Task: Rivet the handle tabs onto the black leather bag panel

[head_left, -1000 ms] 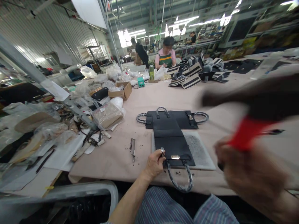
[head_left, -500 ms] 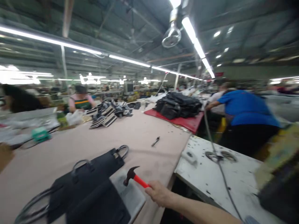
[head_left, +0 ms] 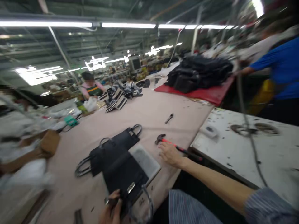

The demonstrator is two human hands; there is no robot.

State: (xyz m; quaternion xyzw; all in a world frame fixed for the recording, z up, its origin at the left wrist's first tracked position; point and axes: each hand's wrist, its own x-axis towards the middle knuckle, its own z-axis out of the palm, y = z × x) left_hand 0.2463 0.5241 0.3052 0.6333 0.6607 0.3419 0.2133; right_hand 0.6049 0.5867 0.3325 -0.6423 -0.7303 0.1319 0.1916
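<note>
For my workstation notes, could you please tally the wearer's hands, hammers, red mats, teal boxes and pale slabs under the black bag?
Wearer's left hand and right hand: 2
Hammer: 1
Red mat: 1
Teal box: 1
Pale slab: 1
Total: 6

The hammer (head_left: 179, 148) is red and black (the bag (head_left: 123, 171), black).

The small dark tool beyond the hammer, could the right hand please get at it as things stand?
Probably yes: the right hand is at the hammer, with only cloth between hammer and small dark tool, though it would have to reach over the hammer.
</note>
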